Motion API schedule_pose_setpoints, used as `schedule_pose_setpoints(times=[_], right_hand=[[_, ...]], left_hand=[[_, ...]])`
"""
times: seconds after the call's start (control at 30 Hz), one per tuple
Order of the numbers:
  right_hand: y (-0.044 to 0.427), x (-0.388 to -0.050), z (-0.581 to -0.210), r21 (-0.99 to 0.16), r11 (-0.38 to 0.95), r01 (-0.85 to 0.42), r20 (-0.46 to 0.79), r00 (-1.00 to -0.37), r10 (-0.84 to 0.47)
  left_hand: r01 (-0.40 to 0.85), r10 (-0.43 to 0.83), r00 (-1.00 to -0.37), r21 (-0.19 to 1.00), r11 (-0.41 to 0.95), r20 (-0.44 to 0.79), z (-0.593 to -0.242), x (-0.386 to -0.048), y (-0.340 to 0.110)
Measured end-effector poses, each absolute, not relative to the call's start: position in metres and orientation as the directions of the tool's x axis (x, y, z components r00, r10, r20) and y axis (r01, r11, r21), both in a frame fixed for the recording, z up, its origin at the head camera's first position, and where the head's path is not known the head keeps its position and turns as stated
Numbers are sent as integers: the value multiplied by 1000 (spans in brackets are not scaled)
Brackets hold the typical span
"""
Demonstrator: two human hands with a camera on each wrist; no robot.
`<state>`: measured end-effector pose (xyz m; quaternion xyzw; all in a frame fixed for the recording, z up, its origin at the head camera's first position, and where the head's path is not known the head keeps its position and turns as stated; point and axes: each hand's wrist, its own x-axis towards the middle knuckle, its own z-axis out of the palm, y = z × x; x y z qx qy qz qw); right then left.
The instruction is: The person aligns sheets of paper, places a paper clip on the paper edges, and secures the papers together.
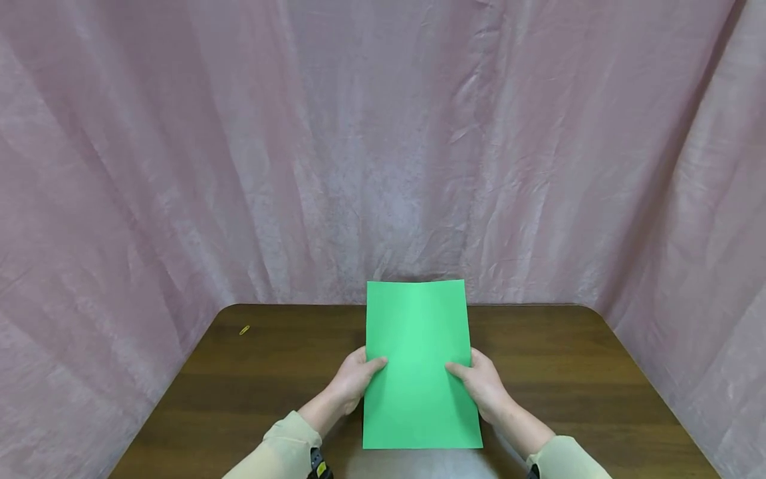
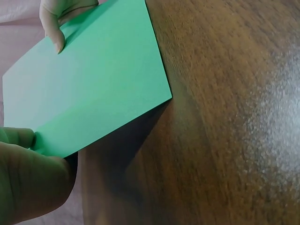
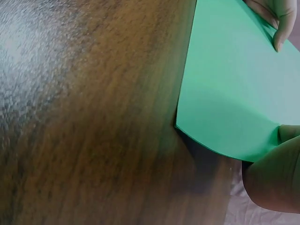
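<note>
A plain green sheet of paper [image 1: 419, 319] is held upright lengthwise over the table, its far part raised. My left hand [image 1: 353, 380] pinches its left long edge, thumb on the front face and the other fingers hidden behind. Across from it, my right hand [image 1: 483, 386] grips the right long edge in the same way. The left wrist view shows the sheet [image 2: 103, 70] bending slightly near the thumb, with a dark shadow beneath its raised edge. In the right wrist view the sheet's near corner [image 3: 187, 112] hangs close to the wood; whether it touches I cannot tell.
On the brown wooden table [image 1: 269, 386], a small yellow paper clip [image 1: 244, 330] lies near the far left corner. A pink curtain [image 1: 383, 146] hangs behind the table and along both sides.
</note>
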<state>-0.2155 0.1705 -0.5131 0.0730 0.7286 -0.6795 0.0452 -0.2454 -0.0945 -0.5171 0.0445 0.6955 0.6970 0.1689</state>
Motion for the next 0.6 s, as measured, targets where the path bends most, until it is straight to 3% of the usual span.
schedule_pose_setpoints(times=[0.6], right_hand=[[178,-227,-508,-969,135,208,-210,-978,-1]], left_hand=[[-201,310,-932,980,-5,-189,-524,-253,-98]])
